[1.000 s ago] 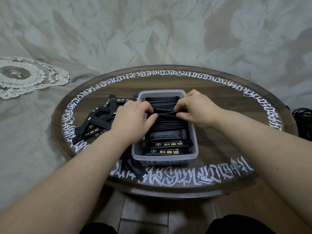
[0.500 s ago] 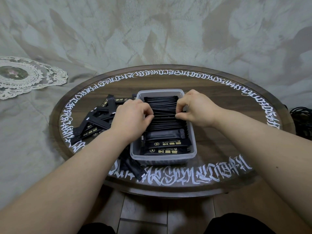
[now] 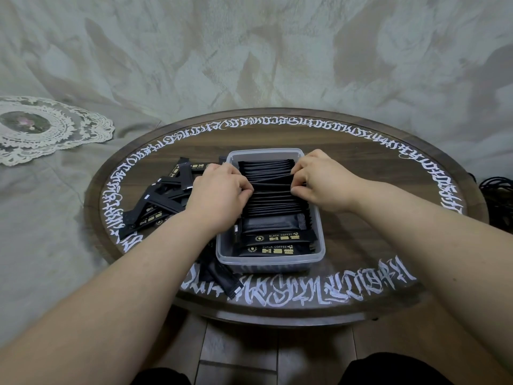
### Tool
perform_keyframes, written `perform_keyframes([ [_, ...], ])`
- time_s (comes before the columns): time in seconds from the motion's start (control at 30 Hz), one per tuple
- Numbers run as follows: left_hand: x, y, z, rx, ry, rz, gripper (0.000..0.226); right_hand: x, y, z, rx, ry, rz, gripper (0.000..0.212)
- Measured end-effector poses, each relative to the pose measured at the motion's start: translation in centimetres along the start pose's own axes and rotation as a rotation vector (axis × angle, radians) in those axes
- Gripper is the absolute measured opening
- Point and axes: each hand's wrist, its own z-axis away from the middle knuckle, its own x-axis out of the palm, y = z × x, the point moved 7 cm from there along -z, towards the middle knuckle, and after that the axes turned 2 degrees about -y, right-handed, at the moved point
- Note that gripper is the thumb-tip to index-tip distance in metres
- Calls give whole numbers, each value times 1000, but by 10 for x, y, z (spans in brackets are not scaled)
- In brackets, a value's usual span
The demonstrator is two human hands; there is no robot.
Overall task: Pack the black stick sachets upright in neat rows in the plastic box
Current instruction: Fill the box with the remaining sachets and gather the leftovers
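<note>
One clear plastic box (image 3: 270, 258) sits mid-table, packed with a row of upright black sachets (image 3: 273, 202); two lie flat at its near end, gold-lettered. The left hand (image 3: 216, 194) and right hand (image 3: 323, 186) pinch one slanted sachet's (image 3: 270, 179) ends. A loose pile (image 3: 161, 201) lies left.

Black sachets (image 3: 270, 195) with gold print; clear box (image 3: 270, 261); brown table (image 3: 361, 218) rimmed with white script.
</note>
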Motion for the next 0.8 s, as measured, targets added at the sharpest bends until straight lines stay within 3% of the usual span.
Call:
perform_keyframes([
  [0.37,2,3,-7,-6,-78,-59,13,4,-4,-5,33,-114,109,20],
  [0.53,-7,0,-1,-16,77,130,7,-13,1,5,73,86,-165,17],
  [0.8,-6,4,-8,0,49,11,17,-11,10,0,134,95,-70,13],
])
